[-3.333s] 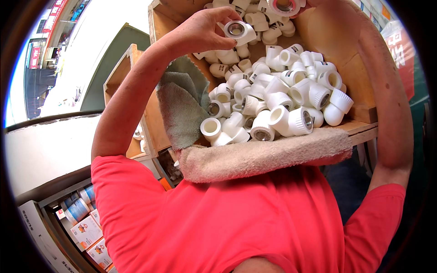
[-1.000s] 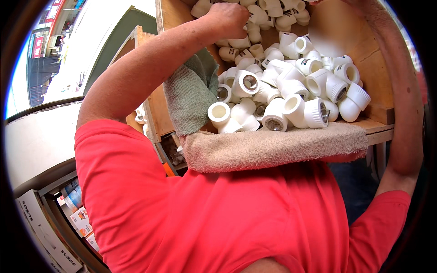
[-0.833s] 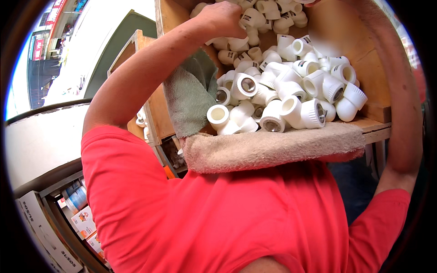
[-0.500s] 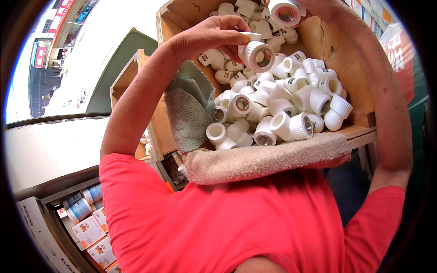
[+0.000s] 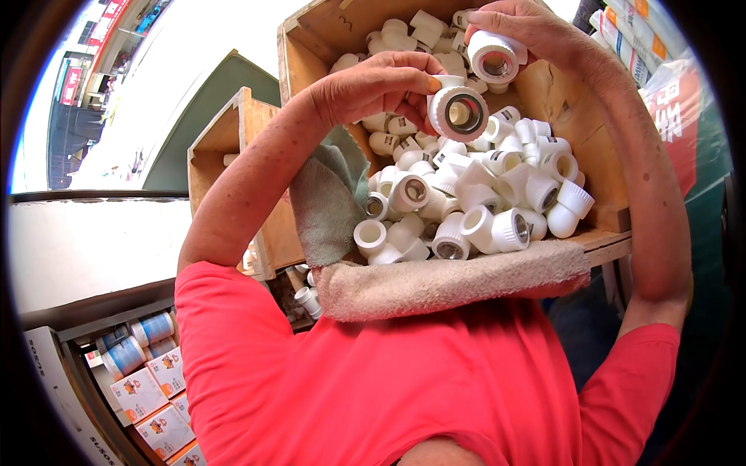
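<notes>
My left hand (image 5: 388,87) is closed on a white plastic pipe fitting (image 5: 437,107) whose ribbed collar has a metal ring inside. Close by on its right, my right hand (image 5: 522,29) grips a second white pipe fitting (image 5: 514,59), also with a metal-lined opening. Both are held above a wooden box (image 5: 598,167) heaped with white pipe elbows (image 5: 475,186). Many of these have metal-threaded ends. A beige towel (image 5: 451,281) covers the box's near edge, and a grey-green cloth (image 5: 330,206) drapes over its left wall.
Another wooden box (image 5: 268,194) stands to the left, with white fittings (image 5: 308,301) low beside it. Shelving at lower left holds white-and-orange cartons (image 5: 140,394) and blue-labelled cans (image 5: 124,357). Plastic-wrapped packages (image 5: 672,109) are at far right.
My right hand has come down and nearer, showing more of itself and its fitting. My left hand has shifted slightly right and lower, its fitting's metal opening turned more toward me.
</notes>
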A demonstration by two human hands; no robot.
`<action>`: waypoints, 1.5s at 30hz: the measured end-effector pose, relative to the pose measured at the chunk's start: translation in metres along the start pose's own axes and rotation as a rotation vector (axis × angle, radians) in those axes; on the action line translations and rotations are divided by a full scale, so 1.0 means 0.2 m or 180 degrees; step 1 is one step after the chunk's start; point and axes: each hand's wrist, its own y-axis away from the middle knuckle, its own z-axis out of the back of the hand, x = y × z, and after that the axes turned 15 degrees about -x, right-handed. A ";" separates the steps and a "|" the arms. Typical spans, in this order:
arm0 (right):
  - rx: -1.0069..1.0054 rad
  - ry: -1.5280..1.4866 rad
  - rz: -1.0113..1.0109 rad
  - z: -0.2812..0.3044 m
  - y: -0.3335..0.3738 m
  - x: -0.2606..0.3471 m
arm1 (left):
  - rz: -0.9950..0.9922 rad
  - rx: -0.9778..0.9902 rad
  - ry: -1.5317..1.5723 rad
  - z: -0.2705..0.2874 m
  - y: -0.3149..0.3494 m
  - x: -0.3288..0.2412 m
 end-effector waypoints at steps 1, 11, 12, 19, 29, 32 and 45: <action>0.0029 0.0038 -0.0022 0.00 0.00 0.01 | 0.0018 -0.0018 0.0003 0.00 0.00 0.00; 0.0013 0.0168 0.0254 -0.02 0.01 0.03 | 0.0175 -0.0140 0.0108 -0.02 -0.02 0.00; 0.0020 0.0203 0.0354 -0.02 0.01 0.02 | 0.0172 -0.0136 0.0120 -0.02 -0.02 0.00; 0.0255 0.0243 -0.0019 -0.01 0.03 0.03 | 0.0177 -0.0087 0.0097 -0.03 -0.03 0.00; -0.0426 -0.0105 0.0075 -0.03 0.10 0.11 | -0.0826 -0.0516 0.0355 0.13 0.01 -0.06; -0.0249 0.0353 -0.0026 0.14 0.04 -0.02 | -0.1124 -0.0674 0.0170 0.27 0.18 -0.19; 0.0038 0.1326 0.1263 0.29 -0.02 -0.15 | -0.0621 -0.3667 -0.0743 0.96 1.35 0.38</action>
